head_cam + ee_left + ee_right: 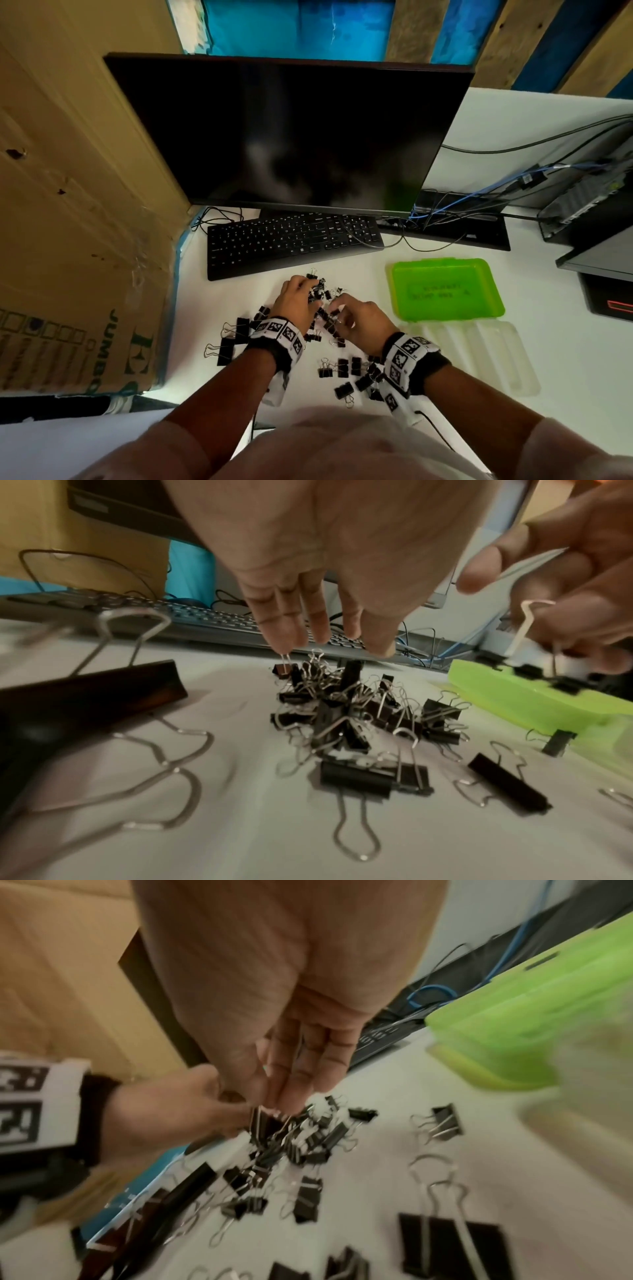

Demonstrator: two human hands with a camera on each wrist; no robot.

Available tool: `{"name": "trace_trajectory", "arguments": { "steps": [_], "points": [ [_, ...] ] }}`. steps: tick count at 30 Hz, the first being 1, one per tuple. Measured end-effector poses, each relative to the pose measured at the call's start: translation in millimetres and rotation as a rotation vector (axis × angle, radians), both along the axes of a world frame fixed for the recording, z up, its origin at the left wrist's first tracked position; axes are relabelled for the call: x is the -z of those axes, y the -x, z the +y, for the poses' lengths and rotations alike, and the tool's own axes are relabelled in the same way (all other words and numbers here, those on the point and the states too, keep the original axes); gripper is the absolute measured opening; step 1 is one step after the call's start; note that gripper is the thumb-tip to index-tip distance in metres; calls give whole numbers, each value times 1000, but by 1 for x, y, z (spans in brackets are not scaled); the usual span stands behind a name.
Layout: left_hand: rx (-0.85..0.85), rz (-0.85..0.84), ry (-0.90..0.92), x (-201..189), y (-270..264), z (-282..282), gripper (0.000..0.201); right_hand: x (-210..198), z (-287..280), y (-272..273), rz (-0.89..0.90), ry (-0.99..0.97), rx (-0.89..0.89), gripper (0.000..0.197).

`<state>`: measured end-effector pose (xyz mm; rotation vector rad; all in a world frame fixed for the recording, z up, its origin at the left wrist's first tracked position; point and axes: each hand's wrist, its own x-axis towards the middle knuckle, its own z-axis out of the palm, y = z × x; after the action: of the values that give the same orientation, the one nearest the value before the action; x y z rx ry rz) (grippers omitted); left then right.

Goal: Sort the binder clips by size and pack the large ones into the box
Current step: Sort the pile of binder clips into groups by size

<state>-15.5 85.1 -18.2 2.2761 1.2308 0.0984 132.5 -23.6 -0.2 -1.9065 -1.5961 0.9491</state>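
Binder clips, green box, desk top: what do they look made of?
Binder clips: black bodies, probably painted sheet metal, with a slight sheen; the handles are bare silvery wire that catches light.
Green box: translucent lime plastic, glossy; moulded rim and embossed lettering showing through the base.
Desk top: smooth white surface, matte, likely laminate; no grain or texture visible, so uncertain.

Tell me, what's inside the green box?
Nothing that I can see. The green box lies open on the white desk, and only dark printed writing shows on its bottom. No binder clips are in it yet.
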Motion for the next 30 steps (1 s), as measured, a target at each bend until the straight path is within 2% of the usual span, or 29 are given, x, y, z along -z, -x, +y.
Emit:
{"name": "trace_trajectory", "arguments": {
  "steps": [5,9,13,16,22,30],
  "points": [
    [113,184,-34,3,-14,8,33,-1,-22,-35,-48,236,3,25],
    [141,207,-98,4,-18,8,17,3,-36,-42,-68,297,-21,31],
    [113,141,-117,2,-15,5,13,10,-39,-37,-34,285,-14,28],
    [97,68,-114,-1,-8,5,15,17,-39,-31,-82,258,-34,22],
    [8,-136,35,-10,9,3,25,25,-38,-29,-104,295,-37,19],
    [-75,-292,120,-10,20,-2,19,23,-40,-31,-150,293,-117,19]
  ]
}}
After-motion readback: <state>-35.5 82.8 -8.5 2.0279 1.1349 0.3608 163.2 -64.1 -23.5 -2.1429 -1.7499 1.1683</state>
